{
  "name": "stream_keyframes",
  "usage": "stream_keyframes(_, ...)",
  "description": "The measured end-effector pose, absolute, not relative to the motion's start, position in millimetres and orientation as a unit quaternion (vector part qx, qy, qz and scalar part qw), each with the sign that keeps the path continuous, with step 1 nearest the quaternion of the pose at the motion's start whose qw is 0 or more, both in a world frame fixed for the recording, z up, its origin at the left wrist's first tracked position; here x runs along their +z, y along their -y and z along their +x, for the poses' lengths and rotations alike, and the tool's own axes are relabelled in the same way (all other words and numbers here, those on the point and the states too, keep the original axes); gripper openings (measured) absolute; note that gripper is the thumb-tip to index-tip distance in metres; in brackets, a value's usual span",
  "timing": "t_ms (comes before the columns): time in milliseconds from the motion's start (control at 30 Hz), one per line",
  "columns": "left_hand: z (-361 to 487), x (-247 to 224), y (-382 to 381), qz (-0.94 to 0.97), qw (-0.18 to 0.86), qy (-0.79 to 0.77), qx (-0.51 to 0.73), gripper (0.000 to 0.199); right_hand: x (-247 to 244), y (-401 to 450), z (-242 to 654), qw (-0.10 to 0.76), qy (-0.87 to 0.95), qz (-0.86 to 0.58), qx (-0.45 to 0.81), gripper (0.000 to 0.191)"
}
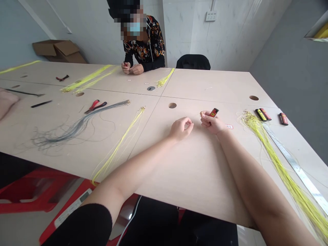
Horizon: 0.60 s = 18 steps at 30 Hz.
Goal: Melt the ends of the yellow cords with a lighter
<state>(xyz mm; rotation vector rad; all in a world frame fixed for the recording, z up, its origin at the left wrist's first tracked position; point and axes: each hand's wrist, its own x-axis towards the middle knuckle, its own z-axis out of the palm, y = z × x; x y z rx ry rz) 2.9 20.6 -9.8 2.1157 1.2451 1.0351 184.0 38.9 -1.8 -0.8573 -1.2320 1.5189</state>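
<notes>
My right hand (212, 123) is closed around a dark lighter (214, 112) with a red and yellow label. A small gold-coloured bit shows at its fingertips, too small to name. Just to the left, my left hand (181, 129) hovers over the table with its fingers curled and thumb bent toward them; anything in that pinch is too fine to see. To the right of my right hand lies a bundle of yellow lines (274, 153) with gold ends. A thinner yellow bundle (121, 141) stretches out left of my left forearm.
Several lighters (260, 115) and a metal ruler (297, 167) lie at right. Red-handled pliers (95, 106) touch a grey line bundle (84, 120) at left. A masked person (143, 44) works opposite; another person's arm (7, 102) enters left. Holes (172, 105) pierce the tabletop (189, 177).
</notes>
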Motion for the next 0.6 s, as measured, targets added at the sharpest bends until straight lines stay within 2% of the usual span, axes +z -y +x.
stream_keyframes(167,4.1,-12.1,-20.3,0.806,0.155,-0.413,0.394,0.005,-3.5,-37.7,179.9,0.463,0.501,-0.346,0.644,0.038)
stream_keyframes(300,3.2,-15.4,-23.1,0.800,0.150,-0.400,0.422,0.006,-5.6,-38.9,180.7,0.466,0.502,-0.340,0.645,0.036)
stream_keyframes(433,2.6,-17.7,-26.5,0.775,0.231,-0.370,0.456,0.007,-6.6,-39.4,180.6,0.460,0.510,-0.340,0.642,0.035)
stream_keyframes(600,2.6,-14.2,-26.7,0.746,0.361,-0.355,0.432,0.014,-5.8,-39.1,179.5,0.464,0.511,-0.334,0.642,0.033)
